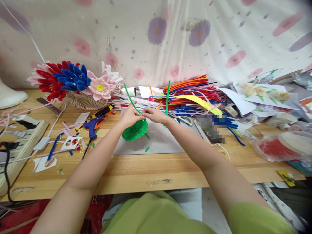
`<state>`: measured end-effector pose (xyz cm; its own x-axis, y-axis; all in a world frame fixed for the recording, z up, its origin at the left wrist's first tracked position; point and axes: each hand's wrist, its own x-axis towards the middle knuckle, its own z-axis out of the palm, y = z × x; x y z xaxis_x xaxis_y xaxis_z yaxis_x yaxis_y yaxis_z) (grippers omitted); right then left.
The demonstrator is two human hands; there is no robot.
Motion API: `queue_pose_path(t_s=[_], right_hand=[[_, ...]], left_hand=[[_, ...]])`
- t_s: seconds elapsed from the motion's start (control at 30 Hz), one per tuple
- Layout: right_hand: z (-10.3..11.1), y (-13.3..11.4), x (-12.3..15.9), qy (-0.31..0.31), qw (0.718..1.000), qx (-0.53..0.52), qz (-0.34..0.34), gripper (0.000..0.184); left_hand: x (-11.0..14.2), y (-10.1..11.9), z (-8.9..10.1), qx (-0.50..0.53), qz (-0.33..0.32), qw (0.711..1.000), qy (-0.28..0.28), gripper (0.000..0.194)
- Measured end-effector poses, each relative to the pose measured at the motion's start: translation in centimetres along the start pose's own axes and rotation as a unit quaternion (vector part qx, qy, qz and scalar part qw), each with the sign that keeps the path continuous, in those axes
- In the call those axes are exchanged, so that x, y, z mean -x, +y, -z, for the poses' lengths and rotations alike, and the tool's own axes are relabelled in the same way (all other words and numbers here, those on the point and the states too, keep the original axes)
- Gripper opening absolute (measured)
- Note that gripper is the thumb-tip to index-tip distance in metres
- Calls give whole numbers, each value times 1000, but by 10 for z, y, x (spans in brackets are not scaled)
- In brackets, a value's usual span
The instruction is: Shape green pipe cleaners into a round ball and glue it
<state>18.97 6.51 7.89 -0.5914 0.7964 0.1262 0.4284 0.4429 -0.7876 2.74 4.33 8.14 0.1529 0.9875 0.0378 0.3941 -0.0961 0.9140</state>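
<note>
- The gray mat [168, 139] lies on the wooden table [136, 175], and both hands are above its left part.
- The left hand [131, 116] and right hand [153, 115] come together at the fingertips, pinched on a thin green strip [129, 96] that slants upward.
- The round, pleated green piece [135, 131] hangs just under the left hand, over the mat's left edge; whether the fingers grip it too, I cannot tell.
- A short green scrap [147, 149] lies on the mat.
- Left of the mat sit a blue glue gun [91, 127] and, farther back, fuzzy red [52, 81], blue [75, 78] and pink flowers [100, 87].
- Behind the mat lie bundles of colored fuzzy stems [187, 85].
</note>
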Motion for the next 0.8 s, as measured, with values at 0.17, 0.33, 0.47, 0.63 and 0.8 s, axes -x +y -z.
queue_pose_path(t_s=[0.17, 0.33, 0.47, 0.63, 0.8], right_hand=[[1, 4, 7, -28, 998, -36, -34, 21], [-5, 9, 16, -27, 997, -65, -34, 25], [-18, 14, 19, 28, 996, -59, -54, 23], [-32, 17, 21, 82, 987, -84, -106, 25], [-32, 15, 27, 64, 981, -154, -97, 18]], left_hand=[[1, -6, -2, -25, 24, 999, -28, 84], [-1, -16, -3, 48, 43, 992, -107, 42], [-1, -20, -7, 91, 42, 991, -91, 38], [1, -27, -14, 96, 20, 995, -34, 40], [7, -25, -12, 73, 19, 996, -37, 42]])
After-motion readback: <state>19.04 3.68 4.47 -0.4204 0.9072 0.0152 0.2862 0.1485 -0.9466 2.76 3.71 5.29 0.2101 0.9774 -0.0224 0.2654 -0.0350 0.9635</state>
